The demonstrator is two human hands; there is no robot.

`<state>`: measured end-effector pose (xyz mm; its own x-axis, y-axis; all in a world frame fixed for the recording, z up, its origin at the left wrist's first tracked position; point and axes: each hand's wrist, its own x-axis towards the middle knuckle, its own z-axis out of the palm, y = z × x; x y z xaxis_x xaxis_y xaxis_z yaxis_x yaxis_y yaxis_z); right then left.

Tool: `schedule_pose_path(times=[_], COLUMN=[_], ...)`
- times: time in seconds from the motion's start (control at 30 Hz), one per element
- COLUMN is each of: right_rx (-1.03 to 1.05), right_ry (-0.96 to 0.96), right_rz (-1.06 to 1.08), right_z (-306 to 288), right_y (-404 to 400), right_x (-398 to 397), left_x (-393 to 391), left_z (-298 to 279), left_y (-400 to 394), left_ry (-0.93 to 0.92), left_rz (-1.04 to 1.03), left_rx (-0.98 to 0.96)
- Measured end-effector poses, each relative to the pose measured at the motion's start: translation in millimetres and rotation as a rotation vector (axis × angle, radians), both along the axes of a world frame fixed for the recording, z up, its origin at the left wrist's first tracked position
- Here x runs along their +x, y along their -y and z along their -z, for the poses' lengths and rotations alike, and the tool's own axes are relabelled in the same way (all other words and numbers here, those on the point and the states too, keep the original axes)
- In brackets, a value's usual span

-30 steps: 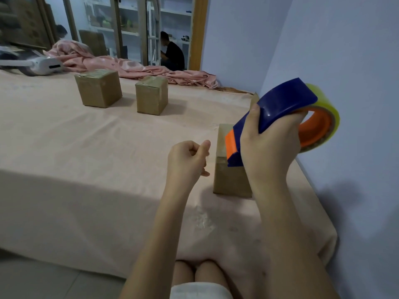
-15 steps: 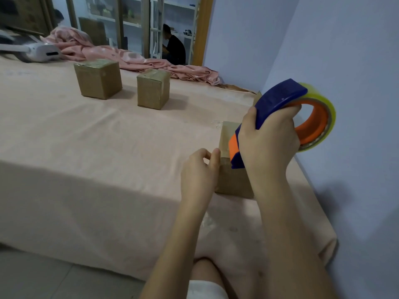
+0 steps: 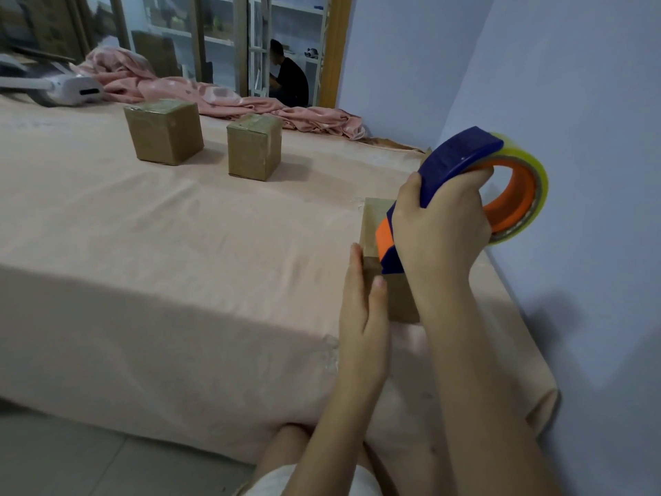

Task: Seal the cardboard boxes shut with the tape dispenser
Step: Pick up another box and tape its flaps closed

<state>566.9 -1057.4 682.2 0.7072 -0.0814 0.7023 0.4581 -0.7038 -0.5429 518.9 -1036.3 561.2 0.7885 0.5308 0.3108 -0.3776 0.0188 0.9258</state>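
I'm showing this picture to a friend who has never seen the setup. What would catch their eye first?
Probably the blue and orange tape dispenser with its clear roll, gripped in the right hand near the right wall. Just below it, the left hand rests with straight fingers against the near cardboard box. Two more boxes stand farther back on the pink-covered table.
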Motion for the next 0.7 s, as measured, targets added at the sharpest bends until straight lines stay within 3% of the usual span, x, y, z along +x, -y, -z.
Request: schedule_pose_path(times=[0.07, 0.13, 0.33, 0.43, 0.53, 0.7], right_rx=[0.001, 0.005, 0.025, 0.036, 0.101, 0.444], right_ry=[0.001, 0.001, 0.002, 0.018, 0.024, -0.104], right_rz=[0.001, -0.002, -0.009, -0.016, -0.049, -0.17], right_z=[0, 1, 1, 4, 7, 15], right_y=[1, 3, 2, 4, 12, 31], right_x=[0, 1, 4, 5, 8, 15], left_x=[-4, -10, -1, 3, 1, 2], left_z=[10, 20, -15, -29, -22, -21], left_y=[4, 3, -22, -25, -31, -36], left_ry=[-0.044, -0.09, -0.037, -0.069, 0.011, 0.065], left_rz=[0.033, -0.006, -0.393, -0.472, -0.546, -0.561], left_rx=[-0.007, 0.113, 0.776, 0.892, 1.018, 1.129])
